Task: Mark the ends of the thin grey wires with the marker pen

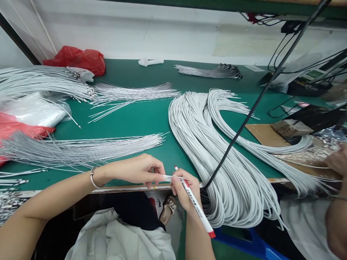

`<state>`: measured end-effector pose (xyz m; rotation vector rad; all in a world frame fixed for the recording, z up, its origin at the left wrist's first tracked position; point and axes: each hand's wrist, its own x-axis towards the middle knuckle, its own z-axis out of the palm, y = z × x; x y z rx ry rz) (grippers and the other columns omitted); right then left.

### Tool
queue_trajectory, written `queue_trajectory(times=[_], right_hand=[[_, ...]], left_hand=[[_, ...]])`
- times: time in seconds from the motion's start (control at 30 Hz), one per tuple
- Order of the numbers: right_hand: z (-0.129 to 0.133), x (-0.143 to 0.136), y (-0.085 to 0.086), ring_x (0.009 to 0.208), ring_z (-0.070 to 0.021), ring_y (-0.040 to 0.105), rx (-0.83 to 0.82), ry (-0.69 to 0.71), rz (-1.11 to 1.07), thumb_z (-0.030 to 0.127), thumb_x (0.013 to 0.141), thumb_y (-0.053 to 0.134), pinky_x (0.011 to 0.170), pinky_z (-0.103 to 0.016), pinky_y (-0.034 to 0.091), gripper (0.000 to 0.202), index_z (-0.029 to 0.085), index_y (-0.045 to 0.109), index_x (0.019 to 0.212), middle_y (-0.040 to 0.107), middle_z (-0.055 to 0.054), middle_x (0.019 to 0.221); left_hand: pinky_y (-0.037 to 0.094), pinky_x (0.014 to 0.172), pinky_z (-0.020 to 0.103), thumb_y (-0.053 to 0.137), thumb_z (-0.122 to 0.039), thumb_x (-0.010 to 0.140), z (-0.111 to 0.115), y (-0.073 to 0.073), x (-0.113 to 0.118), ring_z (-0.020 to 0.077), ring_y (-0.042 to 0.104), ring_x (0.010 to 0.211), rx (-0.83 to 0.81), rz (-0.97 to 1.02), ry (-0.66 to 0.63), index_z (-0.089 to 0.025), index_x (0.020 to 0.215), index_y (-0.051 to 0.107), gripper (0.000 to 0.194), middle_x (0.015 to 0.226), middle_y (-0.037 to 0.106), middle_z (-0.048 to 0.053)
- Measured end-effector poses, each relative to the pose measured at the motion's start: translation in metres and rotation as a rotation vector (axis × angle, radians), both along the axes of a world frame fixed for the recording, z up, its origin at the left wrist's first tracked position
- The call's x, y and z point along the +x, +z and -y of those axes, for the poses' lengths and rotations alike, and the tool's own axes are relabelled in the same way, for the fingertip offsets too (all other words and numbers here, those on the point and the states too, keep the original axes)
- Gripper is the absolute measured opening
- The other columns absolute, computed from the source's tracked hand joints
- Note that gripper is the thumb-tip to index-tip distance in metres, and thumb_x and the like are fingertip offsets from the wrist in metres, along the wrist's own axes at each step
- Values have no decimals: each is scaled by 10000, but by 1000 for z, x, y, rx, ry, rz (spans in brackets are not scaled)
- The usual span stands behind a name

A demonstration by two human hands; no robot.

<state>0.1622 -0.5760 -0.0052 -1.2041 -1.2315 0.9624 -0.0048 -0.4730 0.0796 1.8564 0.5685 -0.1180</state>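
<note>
"Several thin pale wires [168, 178]: where were they?"

"Between the left hand [145, 167] and the right hand [193, 185], both pinching them, fingertips close but apart; the right also clasped a marker [199, 210]."

"How would they have handled?"

"Light and springy, I judged, perhaps slick and easily kinked. A fingertip pinch near the ends seemed best; the thick cable bundle [200, 133] just right of the right hand looked far heavier."
</note>
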Motion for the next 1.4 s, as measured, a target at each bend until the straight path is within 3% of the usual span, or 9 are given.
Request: queue_trajectory(times=[0.17, 0.33, 0.5, 0.57, 0.63, 0.7, 0.9, 1.2, 1.4], right_hand=[[-1, -2, 0, 376, -79, 374, -10, -52, 43, 430, 891, 530, 420, -219, 302, 401, 205, 452, 568, 436, 62, 407], [-1, -3, 1, 380, -76, 349, 3, -126, 48, 438, 875, 553, 419, -218, 298, 399, 206, 449, 568, 410, 67, 401], [0, -1, 2, 358, -75, 360, 34, -156, -23, 488, 889, 511, 478, -236, 364, 425, 199, 510, 577, 446, 63, 394], [2, 0, 2, 366, -92, 430, 67, -238, -9, 470, 899, 496, 527, -258, 417, 370, 196, 608, 677, 498, 54, 417], [4, 1, 0, 440, -133, 558, 104, -374, 70, 416, 899, 512, 584, -286, 465, 283, 193, 685, 923, 595, 30, 501], [6, 0, -2, 567, -180, 651, 167, -469, 186, 358, 901, 513, 666, -326, 502, 348, 183, 634, 1177, 676, -5, 612], [1, -10, -7, 625, -188, 674, 317, -354, 389, 223, 920, 497, 668, -318, 535, 521, 163, 406, 1429, 725, -32, 706], [-5, -24, -5, 558, -150, 657, 374, -454, 366, 166, 895, 519, 620, -264, 548, 532, 164, 422, 1418, 672, 16, 615], [-3, -22, -11, 560, -140, 634, 286, -393, 242, 223, 896, 523, 585, -257, 519, 467, 146, 486, 1355, 677, 1, 664]], left_hand=[[423, 513, 186, 484, -451, 930, -4, -1, 2, 95, 574, 532, 2, -34, -72, -150, 907, 619, 330, 709, 648, 14], [356, 482, 179, 474, -427, 934, 5, -2, 9, 90, 518, 502, 146, 15, 21, -146, 808, 639, 349, 556, 580, -8], [386, 463, 162, 487, -460, 924, 5, -3, 10, 79, 560, 507, 34, 42, 46, -144, 815, 617, 359, 680, 637, 11], [398, 458, 164, 504, -457, 914, 3, -4, 9, 75, 560, 498, -7, 38, 55, -144, 828, 615, 344, 722, 650, 19], [400, 453, 166, 517, -437, 909, 1, -5, 8, 75, 559, 492, -19, 27, 80, -141, 827, 614, 322, 721, 646, 20], [402, 455, 167, 521, -437, 906, -1, -6, 9, 79, 566, 502, -21, 29, 115, -136, 820, 613, 327, 718, 641, 24], [441, 471, 189, 532, -495, 889, -8, -10, 13, 95, 575, 519, -48, 53, 192, -123, 829, 624, 388, 712, 642, 33], [429, 457, 179, 546, -458, 884, -11, -12, 20, 73, 546, 491, -98, 105, 184, -126, 831, 623, 344, 744, 665, 27], [424, 462, 173, 546, -448, 885, -8, -14, 24, 79, 545, 501, -98, 128, 189, -124, 833, 629, 338, 655, 614, 0]])
